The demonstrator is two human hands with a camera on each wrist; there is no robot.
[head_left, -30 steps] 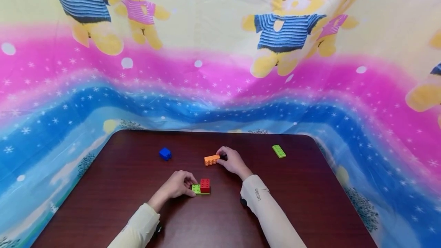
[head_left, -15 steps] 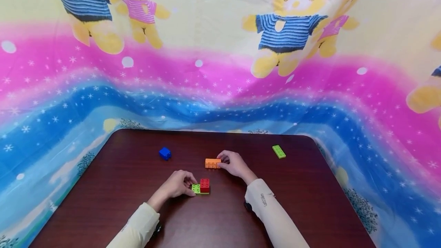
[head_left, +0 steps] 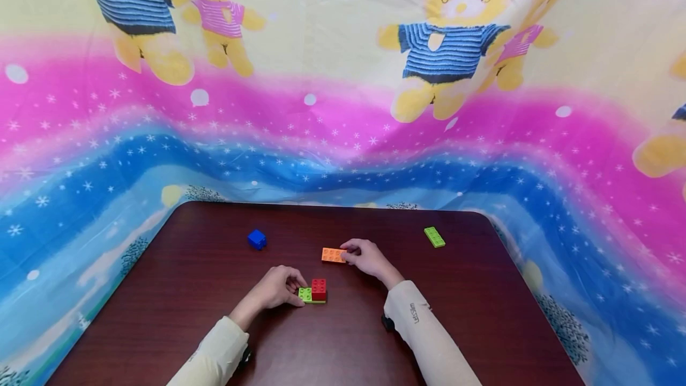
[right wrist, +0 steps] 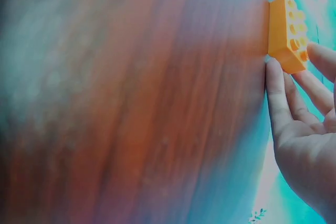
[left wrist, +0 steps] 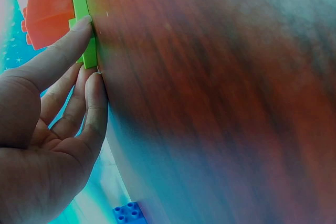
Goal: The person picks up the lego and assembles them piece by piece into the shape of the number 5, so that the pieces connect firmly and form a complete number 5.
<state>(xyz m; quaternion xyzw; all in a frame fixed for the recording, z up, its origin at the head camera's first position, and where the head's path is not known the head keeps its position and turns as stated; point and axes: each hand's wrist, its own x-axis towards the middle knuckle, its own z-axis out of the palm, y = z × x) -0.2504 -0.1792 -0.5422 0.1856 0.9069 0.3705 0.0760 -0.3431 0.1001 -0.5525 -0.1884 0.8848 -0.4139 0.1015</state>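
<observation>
My left hand (head_left: 274, 286) pinches the left end of a lime green building plate (head_left: 305, 295) lying on the table. A red building brick (head_left: 318, 289) is fixed on that plate's right half. In the left wrist view the thumb lies across the edge of the plate (left wrist: 87, 51), with the red brick (left wrist: 50, 18) beyond it. Farther back, my right hand (head_left: 370, 257) holds an orange building brick (head_left: 332, 255) by its right end. Its studs face up, and the right wrist view shows fingers and thumb at the near end of the orange brick (right wrist: 283, 35).
A blue building brick (head_left: 256, 239) sits at the back left of the dark wooden table (head_left: 332, 344). Toward the back right lies another lime green plate (head_left: 435, 237). A patterned curtain (head_left: 321, 130) hangs behind the table and along its sides.
My right hand has turned the orange brick from studs facing me to studs up, shifting slightly nearer and to the right. The left hand keeps its place on the green plate.
</observation>
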